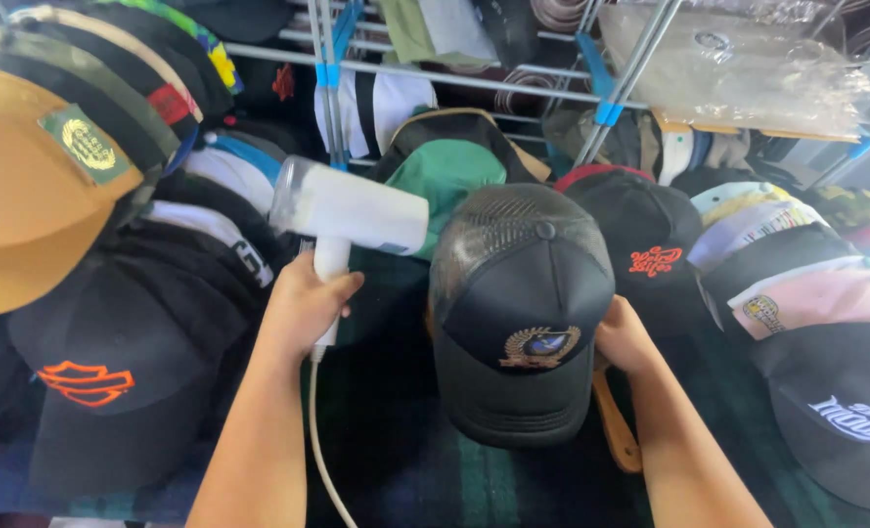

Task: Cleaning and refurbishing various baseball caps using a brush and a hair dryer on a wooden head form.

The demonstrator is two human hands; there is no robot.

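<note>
Head view: person w/ hand steamer and black trucker cap, caps all around.

Nearest, at 6 o'clock, both forearms come up from the bottom edge. Left hand [303, 305] is closed round the handle of a white hand steamer [349, 217], cord [319, 430] trailing down to 6. Right hand [624, 337] grips the side of the black cap w/ gold emblem [521, 313], frame centre, just right of the steamer nozzle. Farther, 12 o'clock: metal rack [474, 76] w/ more caps; tan cap [34, 186] at 9.
</note>
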